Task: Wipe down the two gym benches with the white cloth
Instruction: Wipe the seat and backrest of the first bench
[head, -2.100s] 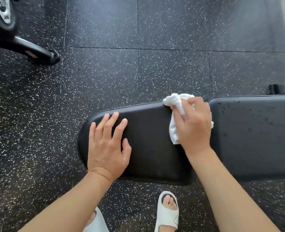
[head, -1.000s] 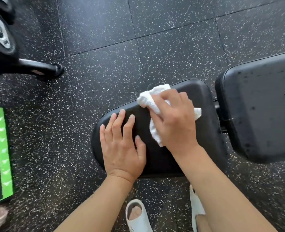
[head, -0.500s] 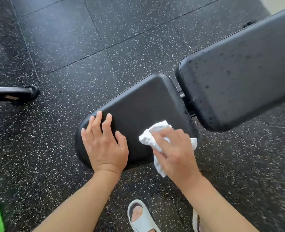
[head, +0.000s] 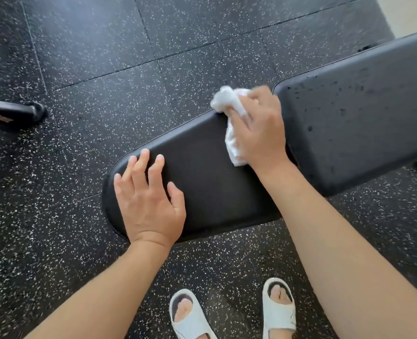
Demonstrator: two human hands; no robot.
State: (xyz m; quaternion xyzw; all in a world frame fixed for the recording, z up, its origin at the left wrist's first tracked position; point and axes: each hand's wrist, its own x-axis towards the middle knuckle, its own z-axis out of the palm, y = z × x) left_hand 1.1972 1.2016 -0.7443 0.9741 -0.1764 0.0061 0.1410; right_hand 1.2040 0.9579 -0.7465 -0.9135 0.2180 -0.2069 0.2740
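Note:
A black gym bench lies across the view, its seat pad (head: pixel 210 182) in the middle and its longer back pad (head: pixel 356 113) to the right, speckled with dark spots. My right hand (head: pixel 261 128) grips the crumpled white cloth (head: pixel 229 111) and presses it on the seat pad's far right corner, next to the gap between the pads. My left hand (head: pixel 148 199) rests flat with spread fingers on the seat pad's left end. Only this one bench is in view.
Black speckled rubber floor tiles (head: pixel 129 69) surround the bench. A black metal foot of other equipment (head: pixel 14 113) lies at the left edge. My two feet in white slides (head: pixel 192 316) stand just in front of the seat pad.
My right hand has swept the cloth from the seat pad's near edge up to its far right corner. My left hand stays on the pad's left end. The view has shifted.

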